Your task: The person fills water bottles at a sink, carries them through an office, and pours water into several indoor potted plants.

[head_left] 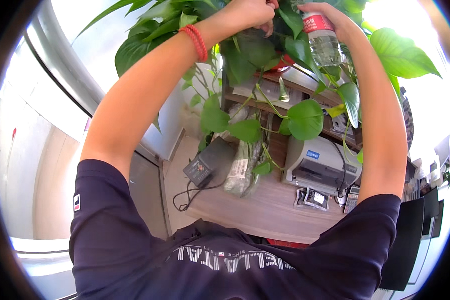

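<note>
While tilted, bottle (322, 42) in right hand (330, 15)

Greens, a red band and dark navy over pale wood

The plant (305, 117) has glossy green leaves; the bottle (322, 42) is clear with a red label. A red bracelet (196, 42) rings the left wrist. The shirt (135, 250) is dark navy with white lettering. The counter (265, 210) is light wood, the printer (320, 165) grey-beige, the charger (205, 165) black with a black cord.

Single head-worn fisheye view, looking steeply down own torso, arms raised close, wooden desk (265, 210) below.
</note>
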Demonstrator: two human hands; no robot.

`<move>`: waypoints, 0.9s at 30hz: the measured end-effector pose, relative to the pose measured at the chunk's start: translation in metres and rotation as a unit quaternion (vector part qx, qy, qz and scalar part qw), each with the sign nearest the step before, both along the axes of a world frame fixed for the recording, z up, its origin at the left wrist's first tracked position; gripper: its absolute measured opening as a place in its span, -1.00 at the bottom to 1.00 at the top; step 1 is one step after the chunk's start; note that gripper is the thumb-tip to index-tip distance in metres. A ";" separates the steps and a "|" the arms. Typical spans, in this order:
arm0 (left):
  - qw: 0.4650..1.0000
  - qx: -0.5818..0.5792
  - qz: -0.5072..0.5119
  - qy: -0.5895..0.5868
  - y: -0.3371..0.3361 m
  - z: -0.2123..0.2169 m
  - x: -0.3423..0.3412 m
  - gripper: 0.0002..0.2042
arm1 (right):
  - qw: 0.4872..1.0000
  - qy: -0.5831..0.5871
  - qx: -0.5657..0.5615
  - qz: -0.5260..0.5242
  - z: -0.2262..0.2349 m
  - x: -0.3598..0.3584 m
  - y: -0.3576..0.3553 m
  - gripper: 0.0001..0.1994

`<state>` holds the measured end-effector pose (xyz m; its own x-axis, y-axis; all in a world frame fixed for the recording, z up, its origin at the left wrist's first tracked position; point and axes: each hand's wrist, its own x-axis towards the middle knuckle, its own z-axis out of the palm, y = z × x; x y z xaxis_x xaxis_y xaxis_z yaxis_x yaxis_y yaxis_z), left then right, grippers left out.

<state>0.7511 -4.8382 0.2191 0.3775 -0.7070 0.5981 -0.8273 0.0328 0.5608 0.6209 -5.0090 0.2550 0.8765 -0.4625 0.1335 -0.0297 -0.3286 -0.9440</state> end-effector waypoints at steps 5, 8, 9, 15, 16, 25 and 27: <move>0.971 -0.048 -0.164 0.169 -0.049 0.001 0.004 -0.79 | 0.997 -0.049 0.050 -0.029 0.002 0.000 -0.005 -0.62; 0.980 -0.178 -0.087 0.015 -0.077 0.020 0.039 -0.79 | 0.996 -0.062 0.064 -0.021 0.000 0.008 0.000 -0.61; 0.967 -0.242 -0.048 -0.060 -0.088 0.027 0.049 -0.78 | 0.996 -0.061 0.065 -0.019 -0.001 0.008 0.001 -0.61; 0.972 0.234 -0.038 0.006 -0.096 0.085 0.015 -0.62 | 0.996 -0.003 0.029 -0.080 0.015 -0.018 -0.021 -0.59; 0.954 0.279 0.007 -0.114 -0.102 0.075 0.041 -0.60 | 0.997 0.003 0.039 -0.062 0.015 -0.008 -0.016 -0.59; 0.774 0.353 0.170 -0.497 -0.104 0.057 0.049 -0.63 | 0.990 0.109 -0.017 -0.085 0.036 0.005 -0.043 -0.58; 0.714 0.361 0.194 -0.568 -0.108 0.054 0.063 -0.70 | 0.986 0.129 -0.052 -0.096 0.042 0.014 -0.047 -0.58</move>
